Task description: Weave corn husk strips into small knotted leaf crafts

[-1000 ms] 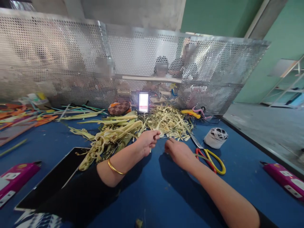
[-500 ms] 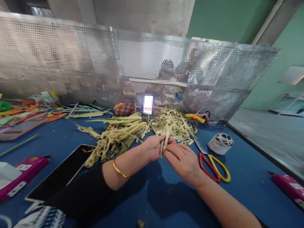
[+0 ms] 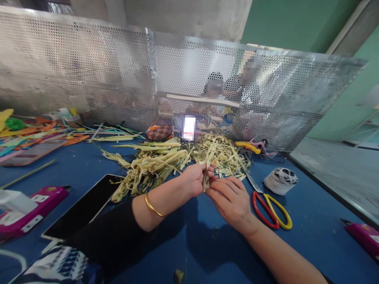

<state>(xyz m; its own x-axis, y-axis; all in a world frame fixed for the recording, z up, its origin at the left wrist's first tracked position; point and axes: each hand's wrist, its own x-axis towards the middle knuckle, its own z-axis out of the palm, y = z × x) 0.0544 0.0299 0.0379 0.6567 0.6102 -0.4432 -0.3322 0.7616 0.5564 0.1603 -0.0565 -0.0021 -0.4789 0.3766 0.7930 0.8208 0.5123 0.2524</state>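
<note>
In the left hand [image 3: 195, 178], left of the scissors [image 3: 259, 191], a leaf strip [image 3: 208, 161] is clamped with its long axis pointing away, its near end met by the scissors-side right hand [image 3: 232, 199], whose grip cannot be told.

hands [image 3: 231, 197] brought together, pale strip [image 3: 206, 180] now between

At the grip, part of a pale strip [image 3: 208, 162] is hidden by the left hand [image 3: 196, 179], and its contact with the right hand [image 3: 232, 199] cannot be made out. Beyond the grip, a bright screen [image 3: 188, 125] is pixelated, and people [image 3: 215, 86] are blurred behind a perforated panel [image 3: 112, 63]. Far right of the grip, a purple power strip [image 3: 363, 237] is cut off by the view's edge; left, a black tablet [image 3: 89, 203] is partly covered by a sleeve [image 3: 115, 230].
</note>
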